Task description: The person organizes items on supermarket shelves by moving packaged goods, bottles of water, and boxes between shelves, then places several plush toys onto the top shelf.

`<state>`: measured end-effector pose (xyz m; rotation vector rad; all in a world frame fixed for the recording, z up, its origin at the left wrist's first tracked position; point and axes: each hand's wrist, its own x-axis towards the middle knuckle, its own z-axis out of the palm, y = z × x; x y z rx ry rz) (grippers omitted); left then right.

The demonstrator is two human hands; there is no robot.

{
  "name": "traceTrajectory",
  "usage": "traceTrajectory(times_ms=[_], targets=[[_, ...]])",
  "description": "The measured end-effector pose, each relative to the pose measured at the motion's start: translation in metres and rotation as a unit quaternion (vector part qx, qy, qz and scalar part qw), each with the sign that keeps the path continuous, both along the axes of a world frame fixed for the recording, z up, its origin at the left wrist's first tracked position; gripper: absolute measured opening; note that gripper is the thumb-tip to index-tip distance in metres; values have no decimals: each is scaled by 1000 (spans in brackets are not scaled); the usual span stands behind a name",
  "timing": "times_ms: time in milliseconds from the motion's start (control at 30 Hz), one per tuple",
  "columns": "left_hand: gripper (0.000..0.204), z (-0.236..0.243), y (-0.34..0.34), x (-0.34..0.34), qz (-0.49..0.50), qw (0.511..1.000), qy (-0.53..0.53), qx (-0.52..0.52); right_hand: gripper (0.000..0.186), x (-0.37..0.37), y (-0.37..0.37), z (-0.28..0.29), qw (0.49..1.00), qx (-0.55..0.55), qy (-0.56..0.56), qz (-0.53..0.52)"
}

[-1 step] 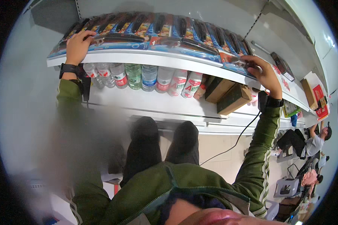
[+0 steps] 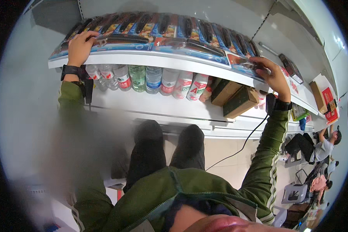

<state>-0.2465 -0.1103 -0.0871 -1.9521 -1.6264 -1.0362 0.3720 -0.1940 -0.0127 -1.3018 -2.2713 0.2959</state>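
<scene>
A row of flat carded packages, each with a dark tool on a colourful card, lies along the top white shelf. My left hand is at the row's left end, fingers curled over the edge of a package there. My right hand is at the right end, fingers closed on another package at the shelf's front lip. Both arms wear green sleeves and dark wristbands.
On the shelf below stand several plastic bottles and two brown cardboard boxes. A black cable hangs from my right wrist. My dark shoes are on the tiled floor. Another person crouches at far right.
</scene>
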Motion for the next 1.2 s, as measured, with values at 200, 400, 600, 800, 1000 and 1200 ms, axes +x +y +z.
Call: traceTrajectory(times_ms=[200, 400, 600, 800, 1000, 1200], targets=[[22, -3, 2, 0, 6, 1000, -8, -10, 43, 3, 7, -9, 1000, 21, 0, -16], [21, -2, 0, 0, -8, 1000, 2, 4, 42, 0, 11, -15, 999, 41, 9, 0], [21, 0, 0, -1, -7, 1000, 20, 8, 41, -1, 10, -27, 997, 72, 28, 4], [21, -1, 4, -1, 12, 999, 33, 8, 36, -2, 7, -41, 980, 196, -11, -17], [21, -5, 6, -1, 12, 1000, 5, -14, 32, -27, -49, -25, 940, 335, 57, 6], [23, 2, 12, 6, -14, 1000, 14, -8, 36, -61, -166, 40, 754, 247, 70, 604]])
